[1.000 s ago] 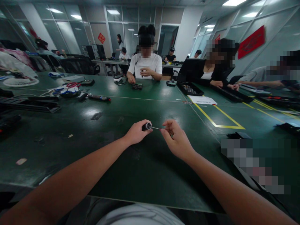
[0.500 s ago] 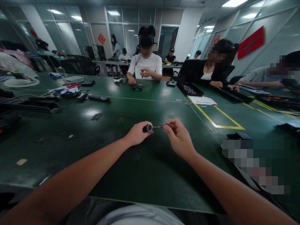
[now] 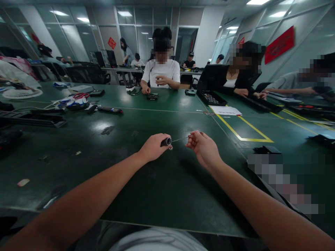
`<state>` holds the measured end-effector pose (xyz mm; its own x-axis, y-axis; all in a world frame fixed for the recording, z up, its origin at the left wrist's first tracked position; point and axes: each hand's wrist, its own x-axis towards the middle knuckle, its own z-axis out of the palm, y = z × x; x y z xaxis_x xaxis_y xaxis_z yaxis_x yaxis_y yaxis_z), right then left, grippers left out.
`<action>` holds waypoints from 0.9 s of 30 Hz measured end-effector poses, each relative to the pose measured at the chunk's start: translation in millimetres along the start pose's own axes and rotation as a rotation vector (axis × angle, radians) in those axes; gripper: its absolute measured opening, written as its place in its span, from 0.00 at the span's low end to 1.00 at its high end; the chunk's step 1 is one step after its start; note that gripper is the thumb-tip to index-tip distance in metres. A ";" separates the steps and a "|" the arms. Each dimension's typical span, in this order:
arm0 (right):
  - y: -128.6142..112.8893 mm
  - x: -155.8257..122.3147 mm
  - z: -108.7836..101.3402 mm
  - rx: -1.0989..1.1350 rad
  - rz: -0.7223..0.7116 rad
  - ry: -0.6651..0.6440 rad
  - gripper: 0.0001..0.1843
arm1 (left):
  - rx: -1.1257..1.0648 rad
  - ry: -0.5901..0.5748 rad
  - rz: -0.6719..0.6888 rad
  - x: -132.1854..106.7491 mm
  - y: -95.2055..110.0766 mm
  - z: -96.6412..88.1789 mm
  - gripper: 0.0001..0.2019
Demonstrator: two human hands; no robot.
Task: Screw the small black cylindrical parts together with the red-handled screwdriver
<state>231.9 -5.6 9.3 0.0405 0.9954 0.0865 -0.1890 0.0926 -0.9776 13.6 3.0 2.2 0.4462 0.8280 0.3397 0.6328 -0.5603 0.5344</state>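
Head view: a black cylinder (image 3: 165, 142) is gripped in the left hand (image 3: 155, 148), fingers wrapped round it, pale ring-shaped end facing the camera. It is held over the tabletop (image 3: 131, 195), well in from the near edge. A thin tool (image 3: 180, 139) is pinched in the right hand (image 3: 205, 145), handle mostly hidden by fingers; the shaft is run across to the cylinder's ringed end. Whether tip and rim touch cannot be told.

Change: right hand has been rolled and lifted slightly, so the shaft is now sloped upward to the right; half a second ago it lay nearly level. Left grip is about unchanged. Judged as a re-angling of the tool, with the cylinder kept as the steady part; turning or prying cannot be told apart.

Toward the far edge, red-handled scissors (image 3: 81, 95), a pen-like tool (image 3: 110, 109) and a white sheet (image 3: 226, 110) are left lying, well apart from the hands.
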 end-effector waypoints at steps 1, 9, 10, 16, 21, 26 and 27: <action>-0.6 -1.8 1.4 0.001 -0.021 0.017 0.15 | -0.017 -0.004 -0.015 -0.4 -0.4 0.5 0.08; -2.0 -10.2 5.7 -0.150 -0.231 0.111 0.14 | -0.031 0.038 -0.095 -1.5 0.6 3.4 0.11; -2.8 -10.1 5.2 -0.162 -0.244 0.115 0.14 | -0.037 0.049 -0.104 -1.7 1.3 2.4 0.11; -6.8 -9.3 2.8 -0.229 -0.286 0.110 0.15 | -0.174 0.044 -0.159 -4.0 8.9 -15.3 0.17; -5.9 -8.7 1.0 -0.252 -0.314 0.094 0.15 | -0.148 -0.243 -0.064 -5.2 17.2 -34.1 0.06; -6.4 -8.6 1.0 -0.242 -0.308 0.095 0.14 | -0.073 -0.527 0.015 -9.4 19.3 -31.9 0.09; -6.6 -8.7 1.2 -0.240 -0.305 0.092 0.14 | -0.057 -0.548 0.023 -10.3 18.7 -30.0 0.11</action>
<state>231.6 -14.8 15.3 0.1493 0.9156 0.3733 0.0797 0.3651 -0.9275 1.8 -15.3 31.9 0.7330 0.6738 -0.0929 0.5908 -0.5629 0.5781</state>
